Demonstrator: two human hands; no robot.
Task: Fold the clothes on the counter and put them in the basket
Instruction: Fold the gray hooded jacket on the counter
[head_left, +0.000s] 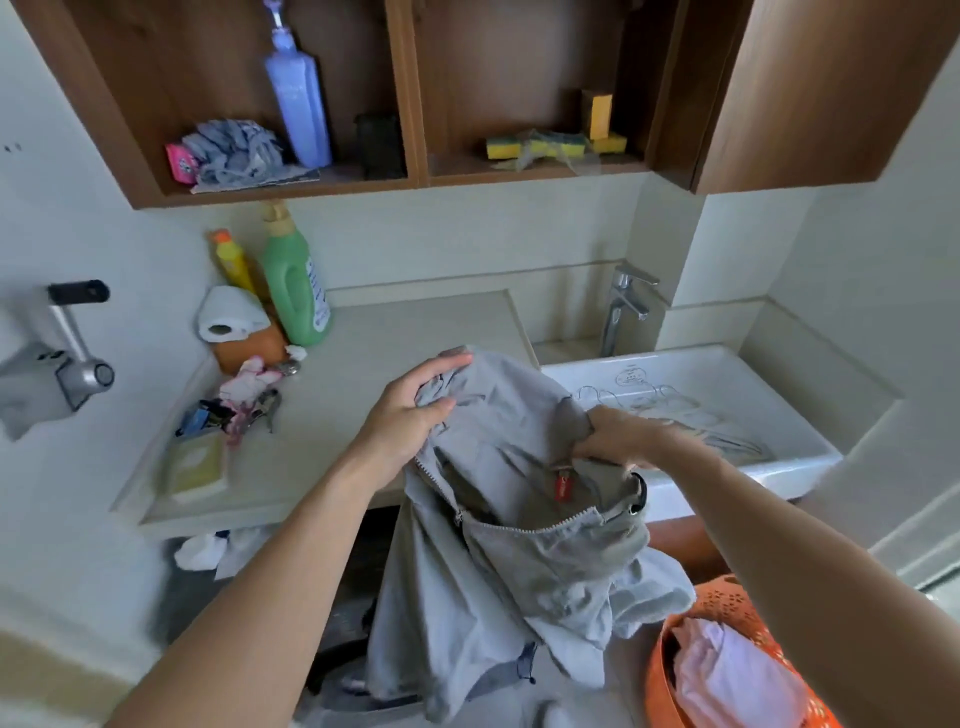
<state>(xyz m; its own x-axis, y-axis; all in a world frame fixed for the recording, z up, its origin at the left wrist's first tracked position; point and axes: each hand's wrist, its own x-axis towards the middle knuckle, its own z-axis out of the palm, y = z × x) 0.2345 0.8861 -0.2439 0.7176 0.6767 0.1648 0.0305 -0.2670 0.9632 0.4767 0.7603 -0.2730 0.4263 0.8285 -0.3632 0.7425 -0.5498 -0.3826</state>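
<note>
In the head view, we hold a grey zip-front fabric garment (509, 415) above the front edge of the pale beige surface (363, 332). Our left hand (410, 410) has its fingers curled round a bunch of cloth at the top. Our right hand (618, 436) clutches a gathered fold just above the small red tag. Most of the garment hangs below the edge, crumpled and unfolded.

The first risk, we judge, is the long hanging part. If we lay it down without lifting higher, the hem may drag over the dark clutter on the floor. The open zipper could also catch on the fabric and twist the fold.

To the right, thin wire hangers (675, 410) lie in the white rectangular sink (753, 478), close to our right hand. A wide swing could hook the cloth on them.

The orange perforated plastic basket (722, 603) sits low on the right with pale pink cloth (727, 675) inside it. A loosely folded garment dropped there could spill over the rim.
</note>
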